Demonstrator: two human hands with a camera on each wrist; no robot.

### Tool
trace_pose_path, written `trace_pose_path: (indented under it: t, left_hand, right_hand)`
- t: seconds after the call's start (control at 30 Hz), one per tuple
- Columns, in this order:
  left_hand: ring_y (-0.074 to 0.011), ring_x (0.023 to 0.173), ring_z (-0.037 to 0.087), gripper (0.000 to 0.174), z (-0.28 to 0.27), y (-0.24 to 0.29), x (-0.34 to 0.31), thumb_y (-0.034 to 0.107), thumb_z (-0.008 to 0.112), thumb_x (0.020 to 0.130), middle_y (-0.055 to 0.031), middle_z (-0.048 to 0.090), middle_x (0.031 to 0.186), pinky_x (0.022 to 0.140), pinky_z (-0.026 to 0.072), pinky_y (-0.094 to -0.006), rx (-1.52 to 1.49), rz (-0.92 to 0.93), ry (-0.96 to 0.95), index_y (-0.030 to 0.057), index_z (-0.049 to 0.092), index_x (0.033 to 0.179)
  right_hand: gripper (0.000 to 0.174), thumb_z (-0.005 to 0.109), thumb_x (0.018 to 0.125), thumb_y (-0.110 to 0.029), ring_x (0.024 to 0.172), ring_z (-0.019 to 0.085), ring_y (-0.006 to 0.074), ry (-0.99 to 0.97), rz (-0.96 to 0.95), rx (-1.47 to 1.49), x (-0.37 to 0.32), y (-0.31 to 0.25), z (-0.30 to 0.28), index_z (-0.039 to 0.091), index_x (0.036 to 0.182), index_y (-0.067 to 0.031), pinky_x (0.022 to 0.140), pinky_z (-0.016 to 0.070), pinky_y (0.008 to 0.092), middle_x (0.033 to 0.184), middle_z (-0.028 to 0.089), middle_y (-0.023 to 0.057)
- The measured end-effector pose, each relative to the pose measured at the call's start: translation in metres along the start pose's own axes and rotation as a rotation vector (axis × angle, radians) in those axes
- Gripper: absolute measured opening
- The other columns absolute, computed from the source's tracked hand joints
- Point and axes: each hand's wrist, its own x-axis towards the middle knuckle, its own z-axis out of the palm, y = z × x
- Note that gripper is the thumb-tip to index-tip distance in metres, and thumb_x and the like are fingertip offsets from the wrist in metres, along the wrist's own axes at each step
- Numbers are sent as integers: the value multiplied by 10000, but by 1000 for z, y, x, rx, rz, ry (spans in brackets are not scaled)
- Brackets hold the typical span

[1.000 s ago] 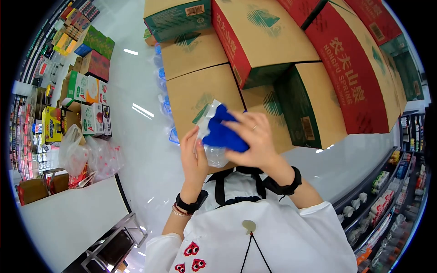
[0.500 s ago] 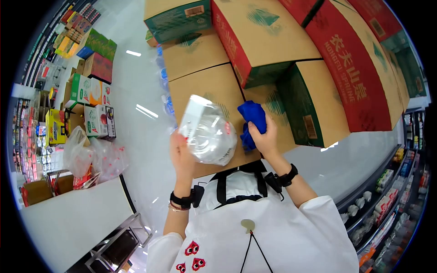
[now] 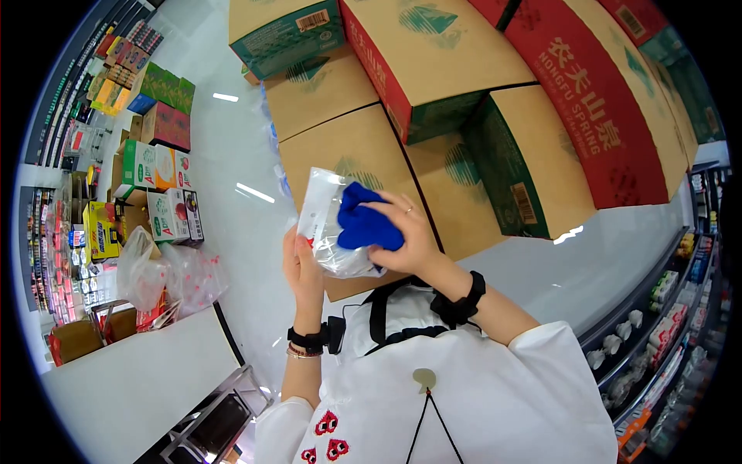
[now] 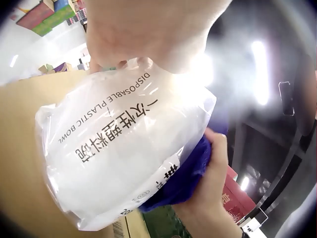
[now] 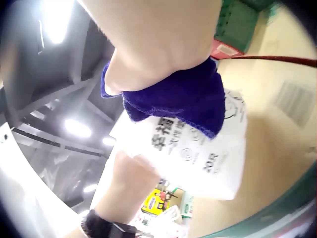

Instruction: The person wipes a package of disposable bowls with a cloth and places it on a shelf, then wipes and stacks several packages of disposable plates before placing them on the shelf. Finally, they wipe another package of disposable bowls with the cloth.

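Observation:
A clear plastic pack of white disposable bowls point(image 3: 317, 210) is held up in front of the body, over the cardboard boxes. Its printed side point(image 4: 119, 144) reads "disposable plastic bowl" in the left wrist view. My left hand point(image 3: 304, 271) grips the pack at its left edge. A blue cloth point(image 3: 365, 224) is bunched in my right hand point(image 3: 415, 238) and lies against the pack's right side. In the right wrist view the cloth point(image 5: 183, 99) covers part of the pack's printing, with the thumb pressed over it.
Below and beyond the hands are stacked cardboard cartons point(image 3: 348, 135), with red-sided Nongfu Spring boxes point(image 3: 568, 108) at the right. Shelves of goods point(image 3: 657, 325) line the right side. A white table point(image 3: 147, 379) and plastic bags point(image 3: 189, 271) are at the left.
The right hand moved off the pack with the cloth, showing the bowls half a second ago, and is now back against it. The pack has turned and tilted in the left hand.

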Motion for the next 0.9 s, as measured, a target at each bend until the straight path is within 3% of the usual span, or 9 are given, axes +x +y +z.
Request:
trace_pose_path:
  t: [0.2,0.27,0.33,0.53,0.6,0.63,0.67,0.77,0.9]
  left_hand:
    - [-164,1018,615,368,-12,-21,14,263,403,1116,-103,644,1151,929,480,-310,-57,-118,22,-33,590,1230]
    - [-157,988,626,339,-23,-20,19,273,401,1118,-95,649,1099,883,507,-308,-482,-197,111,-8,568,1205]
    - [-151,972,633,307,-18,-5,19,269,408,1116,-85,648,1067,842,523,-300,-517,-238,199,6,552,1182]
    - [-77,829,527,251,-11,-28,6,289,466,1109,-8,546,898,704,456,-253,-335,-109,220,67,530,1011]
    - [-92,854,548,270,-9,-15,1,304,471,1108,-26,568,914,727,471,-256,-55,51,196,50,550,1066]
    - [-107,874,566,276,-14,-5,3,295,452,1113,-40,584,953,768,489,-280,-428,-174,110,39,551,1084]
    - [-107,874,566,276,-14,-8,6,295,452,1113,-40,584,953,768,489,-280,-427,-177,118,39,551,1084]
    - [-123,904,577,252,-12,-15,12,266,421,1116,-51,580,1004,817,498,-306,-484,-201,340,40,531,1092]
    - [-154,974,614,240,-28,-32,14,248,432,1105,-73,621,1079,839,510,-325,-511,-196,322,34,537,1133]
  right_hand:
    - [561,800,698,-226,1118,613,424,179,128,-5,-30,59,13,667,1201,-17,989,482,480,1280,628,236]
    - [556,798,737,-248,1114,614,436,149,214,-97,-31,70,13,651,1205,14,997,476,484,1267,629,255]
    - [585,800,735,-271,1141,601,427,152,221,-94,-22,45,8,650,1240,-17,1009,461,488,1316,613,233]
    - [704,857,600,-284,1126,587,296,-85,-366,-71,2,-42,7,678,1279,-229,1028,428,452,1424,578,85]
    - [643,858,613,-446,1113,578,266,-145,-577,-223,-3,-33,19,712,1205,-245,956,434,444,1407,592,67]
    - [645,863,602,-446,1113,579,264,-140,-612,-223,-5,-26,20,715,1199,-250,958,433,444,1408,593,67]
    - [648,868,591,-446,1113,580,263,-137,-647,-224,-8,-18,21,718,1192,-256,959,432,444,1409,593,66]
    - [636,893,603,-402,1128,585,284,-92,-411,-231,-20,9,8,723,1195,-243,986,434,453,1379,603,109]
    - [590,839,663,-240,1150,594,394,-5,-34,-182,-24,47,-9,703,1229,-147,1011,457,474,1347,608,162]
